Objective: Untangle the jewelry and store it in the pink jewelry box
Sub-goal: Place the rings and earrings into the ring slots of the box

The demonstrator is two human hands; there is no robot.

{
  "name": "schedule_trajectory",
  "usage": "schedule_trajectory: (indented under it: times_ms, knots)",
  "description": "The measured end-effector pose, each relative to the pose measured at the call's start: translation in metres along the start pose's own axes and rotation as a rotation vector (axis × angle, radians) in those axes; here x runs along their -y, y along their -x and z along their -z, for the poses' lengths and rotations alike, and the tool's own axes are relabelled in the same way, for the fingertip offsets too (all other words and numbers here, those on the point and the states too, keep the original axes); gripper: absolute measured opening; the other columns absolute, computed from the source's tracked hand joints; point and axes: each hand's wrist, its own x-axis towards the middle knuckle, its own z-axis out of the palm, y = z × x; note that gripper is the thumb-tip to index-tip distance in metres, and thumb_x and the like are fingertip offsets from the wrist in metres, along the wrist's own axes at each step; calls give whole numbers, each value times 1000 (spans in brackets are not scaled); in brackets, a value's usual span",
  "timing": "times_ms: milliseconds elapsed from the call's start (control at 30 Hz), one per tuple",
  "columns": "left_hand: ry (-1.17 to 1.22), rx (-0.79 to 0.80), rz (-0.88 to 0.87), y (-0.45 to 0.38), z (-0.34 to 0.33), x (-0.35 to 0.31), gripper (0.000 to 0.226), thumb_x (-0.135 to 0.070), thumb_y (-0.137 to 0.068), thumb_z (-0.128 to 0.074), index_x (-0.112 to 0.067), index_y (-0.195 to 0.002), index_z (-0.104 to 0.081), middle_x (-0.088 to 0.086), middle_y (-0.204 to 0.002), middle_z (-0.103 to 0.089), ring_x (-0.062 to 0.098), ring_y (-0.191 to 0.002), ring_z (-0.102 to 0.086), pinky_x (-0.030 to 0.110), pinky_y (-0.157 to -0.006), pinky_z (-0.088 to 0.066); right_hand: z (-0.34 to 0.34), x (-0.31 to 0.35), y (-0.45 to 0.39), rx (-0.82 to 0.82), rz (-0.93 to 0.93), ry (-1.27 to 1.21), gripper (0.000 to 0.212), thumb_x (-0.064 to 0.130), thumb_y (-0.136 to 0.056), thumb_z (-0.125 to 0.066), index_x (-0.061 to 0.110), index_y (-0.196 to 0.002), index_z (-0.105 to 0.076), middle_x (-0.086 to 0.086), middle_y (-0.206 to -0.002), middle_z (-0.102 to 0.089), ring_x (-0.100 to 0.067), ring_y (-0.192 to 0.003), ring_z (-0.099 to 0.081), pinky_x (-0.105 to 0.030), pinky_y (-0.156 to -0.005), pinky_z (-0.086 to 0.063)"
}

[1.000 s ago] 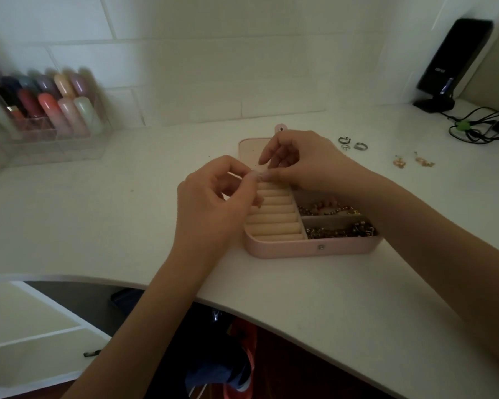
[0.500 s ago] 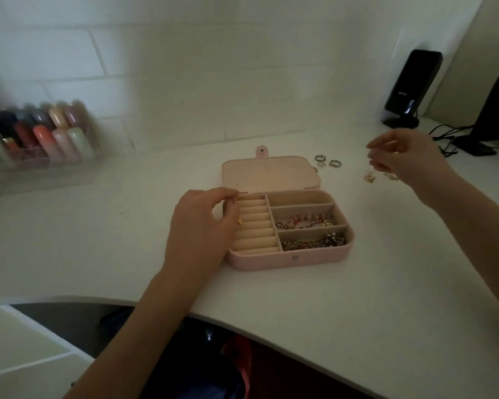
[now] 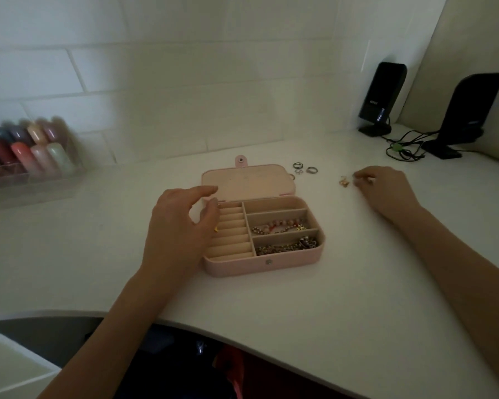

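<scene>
Surface: smooth white desk [image 3: 314,312], curved front edge; white tiled wall behind.
Pink jewelry box [image 3: 267,264]: centre of desk, rounded rectangle, matte pink shell, lid laid flat at 12 o'clock, snap tab on it.
Inside: cream ridged ring rolls [image 3: 232,234] at left; three slots at right, the far one bare.
Beaded strand [image 3: 280,227]: middle slot, pink and gold beads.
Chain tangle [image 3: 285,247]: near slot, metallic.
Rings [image 3: 304,169]: three, silver, on desk at 1 o'clock of box.
Gold earring [image 3: 344,181]: on desk at 2 o'clock, beside right fingertips.
Left hand [image 3: 179,226]: over ring rolls, fingers loosely spread, holding nothing.
Right hand [image 3: 386,190]: fingertips pinched on something small; blurred.
Speakers [image 3: 382,99]: two, black, at 2 o'clock.
Clear organizer [image 3: 26,156]: at 10 o'clock, pastel tubes.
</scene>
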Motion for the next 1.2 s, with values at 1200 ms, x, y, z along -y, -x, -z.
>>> schedule_trajectory:
  times_ms: [1200]
  knots:
    - [785,227,225,-8,23,-22,15,0,-79,-69,-8,-91,-72,8,-79,-74,15,-74,-71,22,-72,-56,31,159,107,530,185,-988,24,0,-77,-71,12,-97,-65,-7,-91,-72,-19,-79,-71,-26,-69,-56]
